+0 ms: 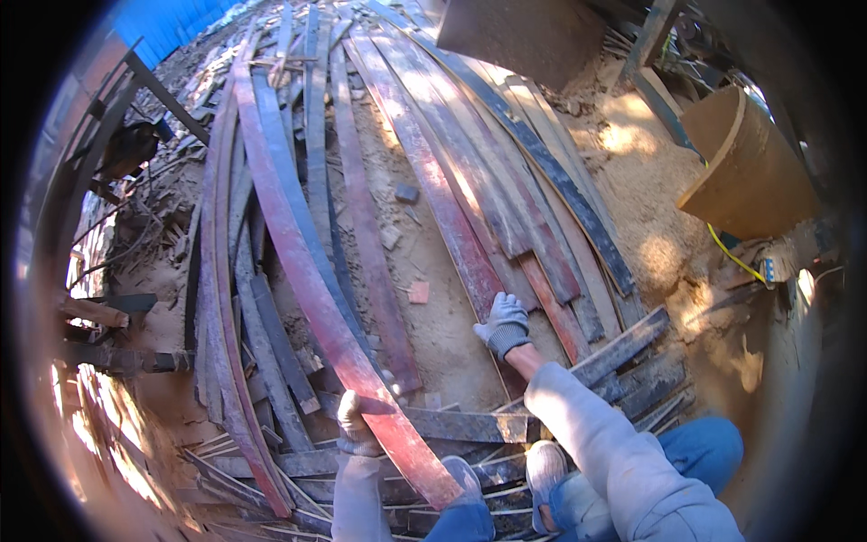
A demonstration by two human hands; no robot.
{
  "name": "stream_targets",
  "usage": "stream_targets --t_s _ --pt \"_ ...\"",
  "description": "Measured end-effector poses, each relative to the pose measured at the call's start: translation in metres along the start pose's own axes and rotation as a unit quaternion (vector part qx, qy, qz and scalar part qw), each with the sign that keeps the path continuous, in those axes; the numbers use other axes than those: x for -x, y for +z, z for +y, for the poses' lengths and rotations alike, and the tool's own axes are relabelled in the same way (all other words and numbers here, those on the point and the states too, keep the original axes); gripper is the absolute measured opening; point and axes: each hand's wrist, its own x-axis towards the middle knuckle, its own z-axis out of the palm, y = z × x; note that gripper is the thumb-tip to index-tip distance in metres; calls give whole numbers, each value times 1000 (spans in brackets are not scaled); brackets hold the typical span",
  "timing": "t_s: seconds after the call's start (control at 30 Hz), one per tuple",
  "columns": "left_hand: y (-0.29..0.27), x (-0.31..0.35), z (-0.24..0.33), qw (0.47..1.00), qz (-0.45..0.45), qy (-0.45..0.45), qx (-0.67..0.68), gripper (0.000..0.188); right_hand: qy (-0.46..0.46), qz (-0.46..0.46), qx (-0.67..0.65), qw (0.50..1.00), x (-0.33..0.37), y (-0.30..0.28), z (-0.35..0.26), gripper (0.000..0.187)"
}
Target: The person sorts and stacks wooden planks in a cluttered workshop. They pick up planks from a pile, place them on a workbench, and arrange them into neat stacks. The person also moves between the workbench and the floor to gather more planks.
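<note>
A long reddish plank (pixel 312 289) runs from the far left toward my feet, its near end lying over my left shoe. My left hand (pixel 354 417), in a grey glove, is wrapped round it from the left edge near that end; most of its fingers are hidden beneath the wood. My right hand (pixel 504 323), also gloved, is closed at the right edge of another reddish plank (pixel 442 203), farther off to the right. Its fingertips are turned out of sight.
Weathered planks (pixel 533 217) lie beside the right one, and more planks (pixel 230 298) on the left. Short boards (pixel 470 425) lie crosswise by my shoes (pixel 545 470). A curved brown sheet (pixel 754 172) stands at the right above sawdust (pixel 650 226). A metal frame (pixel 163 95) stands left.
</note>
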Motion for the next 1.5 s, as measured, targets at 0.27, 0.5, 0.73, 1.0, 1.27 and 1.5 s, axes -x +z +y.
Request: stream_targets --t_s 0.27,0.5,0.73,1.0,1.27,1.5 --pt "7 7 12 998 -32 -41 27 78 -97 -33 0 995 -40 -47 -48 93" --pt "-14 6 10 988 -93 -39 117 83 28 50 121 991 -142 -83 -2 118" --pt "-16 3 10 993 -56 -52 94 99 -117 -161 -28 980 -90 -103 -22 107" --pt "-6 3 13 988 -87 -46 119 99 32 135 7 990 -136 -103 28 108" --pt "-18 0 9 989 -75 -39 121 99 -89 -86 -84 989 -145 -147 50 80" --pt "4 -4 5 992 -54 -96 60 82 -22 -230 -649 725 -83 -148 -19 63"
